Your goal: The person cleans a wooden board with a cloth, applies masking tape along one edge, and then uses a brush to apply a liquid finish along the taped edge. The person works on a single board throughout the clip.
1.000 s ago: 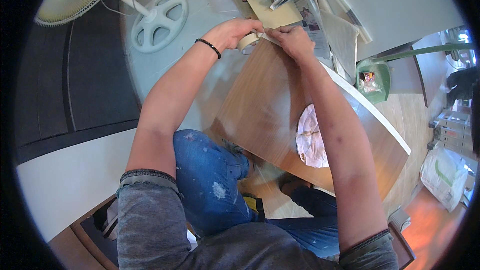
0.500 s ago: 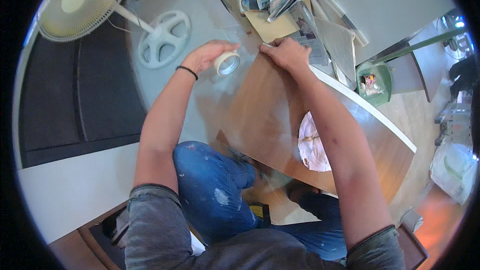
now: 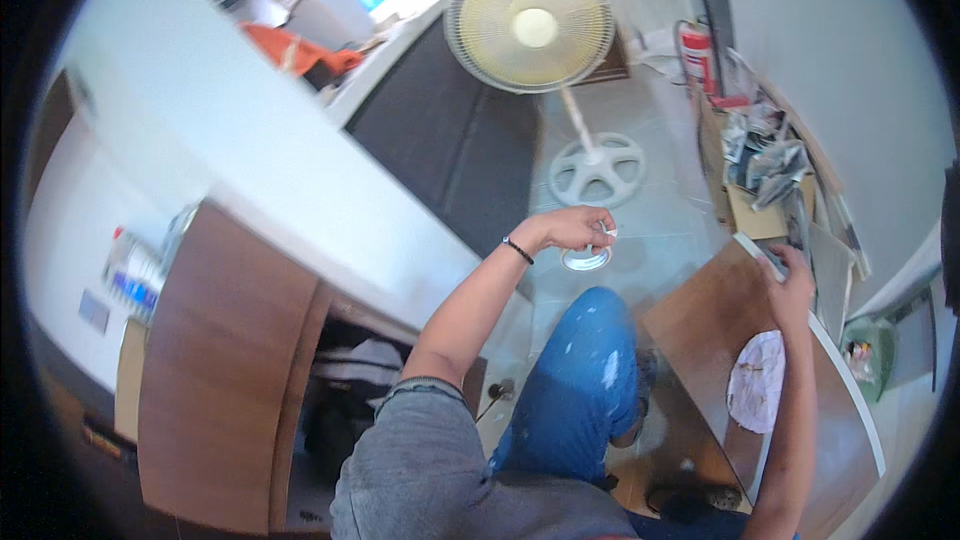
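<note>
Left hand (image 3: 572, 228) at centre and right hand (image 3: 795, 285) at right make two; one tape roll (image 3: 587, 260) and one bracelet (image 3: 519, 251) at centre; one board (image 3: 695, 320) and one paper disc (image 3: 757, 382) at lower right; one fan (image 3: 530, 28) at upper centre; one extinguisher (image 3: 699, 60) at upper right.

Left fingers (image 3: 599, 219) curled, right arm (image 3: 795, 390) outstretched

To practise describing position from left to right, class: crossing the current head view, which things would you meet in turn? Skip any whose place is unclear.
Bottle with a blue label → orange item → dark bracelet → roll of tape → red fire extinguisher → right hand → green dustpan.
</note>
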A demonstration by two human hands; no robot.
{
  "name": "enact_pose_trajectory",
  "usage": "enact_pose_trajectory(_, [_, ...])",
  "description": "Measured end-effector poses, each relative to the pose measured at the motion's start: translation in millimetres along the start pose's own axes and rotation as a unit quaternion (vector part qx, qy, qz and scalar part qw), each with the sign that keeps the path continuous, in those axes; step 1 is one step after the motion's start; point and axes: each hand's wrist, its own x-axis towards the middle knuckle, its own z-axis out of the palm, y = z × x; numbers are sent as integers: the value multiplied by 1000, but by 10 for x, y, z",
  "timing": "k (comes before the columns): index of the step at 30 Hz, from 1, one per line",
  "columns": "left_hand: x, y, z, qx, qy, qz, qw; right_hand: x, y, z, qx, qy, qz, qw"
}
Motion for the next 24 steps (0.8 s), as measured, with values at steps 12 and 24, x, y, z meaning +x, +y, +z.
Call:
enact_pose_trajectory(12, [-2100, 1453, 339, -126, 163, 227, 952, -544, -2140, -640, 476, -178, 65, 859])
enact_pose_trajectory(24, [-2119, 2078, 947, 116, 249, 270, 923, -563, -2181, -949, 600, -215, 102, 764])
